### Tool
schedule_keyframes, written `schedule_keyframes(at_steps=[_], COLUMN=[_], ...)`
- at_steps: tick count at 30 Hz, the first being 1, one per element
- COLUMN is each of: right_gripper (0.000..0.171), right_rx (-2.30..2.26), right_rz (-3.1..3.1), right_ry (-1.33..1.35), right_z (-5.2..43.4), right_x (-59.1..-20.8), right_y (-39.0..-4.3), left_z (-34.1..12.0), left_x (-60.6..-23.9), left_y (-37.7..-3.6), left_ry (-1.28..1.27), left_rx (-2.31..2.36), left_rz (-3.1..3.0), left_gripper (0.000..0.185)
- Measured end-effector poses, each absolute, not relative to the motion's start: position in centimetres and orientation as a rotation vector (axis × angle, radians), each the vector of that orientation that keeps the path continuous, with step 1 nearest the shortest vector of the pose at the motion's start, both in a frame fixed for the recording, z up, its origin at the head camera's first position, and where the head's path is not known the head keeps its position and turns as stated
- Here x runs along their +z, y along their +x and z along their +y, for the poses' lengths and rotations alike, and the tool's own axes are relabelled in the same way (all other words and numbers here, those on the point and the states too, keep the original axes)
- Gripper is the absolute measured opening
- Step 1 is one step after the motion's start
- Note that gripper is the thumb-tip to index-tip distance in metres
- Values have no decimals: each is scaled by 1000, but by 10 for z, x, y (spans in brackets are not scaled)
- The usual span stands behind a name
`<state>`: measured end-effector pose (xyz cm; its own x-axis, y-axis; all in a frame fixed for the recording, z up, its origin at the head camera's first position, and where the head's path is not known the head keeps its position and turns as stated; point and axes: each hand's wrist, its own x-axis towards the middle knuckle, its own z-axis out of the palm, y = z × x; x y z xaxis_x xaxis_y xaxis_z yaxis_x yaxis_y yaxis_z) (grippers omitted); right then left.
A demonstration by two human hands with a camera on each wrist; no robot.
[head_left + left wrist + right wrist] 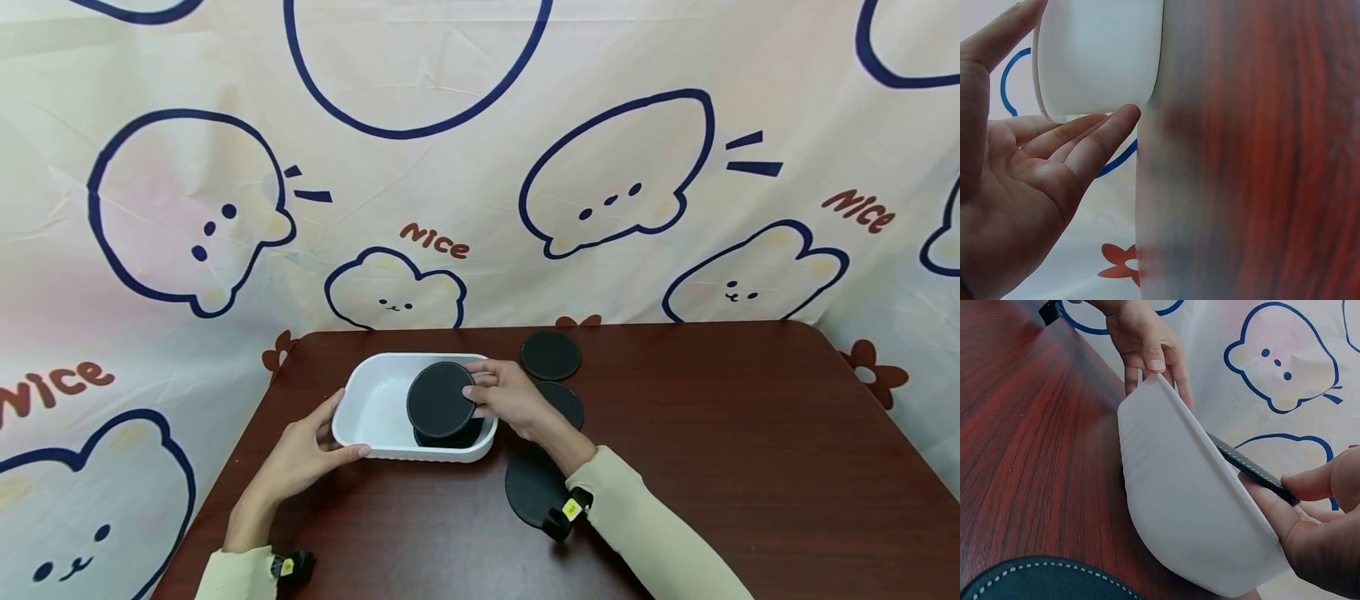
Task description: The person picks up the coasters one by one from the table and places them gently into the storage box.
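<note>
Both hands grip, left a white tray's end, right a black coaster.

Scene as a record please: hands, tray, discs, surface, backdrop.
left hand: holds white tray by its left end
right hand: pinches black disc above tray
in tray: lower disc, partly hidden
right of tray: far disc, middle disc, near disc
surface: brown table
backdrop: pale cloth, cartoon outlines

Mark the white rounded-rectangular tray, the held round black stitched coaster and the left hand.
White tray (377, 407), head view: bare floor.
Held black coaster (440, 399), head view: middle of its face.
Left hand (302, 457), head view: back of hand.
</note>
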<state>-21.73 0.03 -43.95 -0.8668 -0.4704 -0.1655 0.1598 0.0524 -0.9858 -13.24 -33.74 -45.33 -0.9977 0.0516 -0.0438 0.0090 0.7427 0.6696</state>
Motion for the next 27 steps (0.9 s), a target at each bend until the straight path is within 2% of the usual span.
schedule_keyframes(at_steps=[6,12,27], right_gripper=[47,50,53], right_rx=[-1829,-1716,-1833], right_rz=[1907,2110,2164], right_ry=[-297,-395,-452], right_z=[-3,1,57], right_x=[-438,-433,-425], right_y=[-217,-212,-210], left_z=[-337,-336,-337], left_x=[-452,-452,-453], left_y=[-132,-133,-131], left_ry=[44,36,67], left_rx=[1104,1094,1136], left_rz=[2874,2879,2870], left_gripper=[115,113,114])
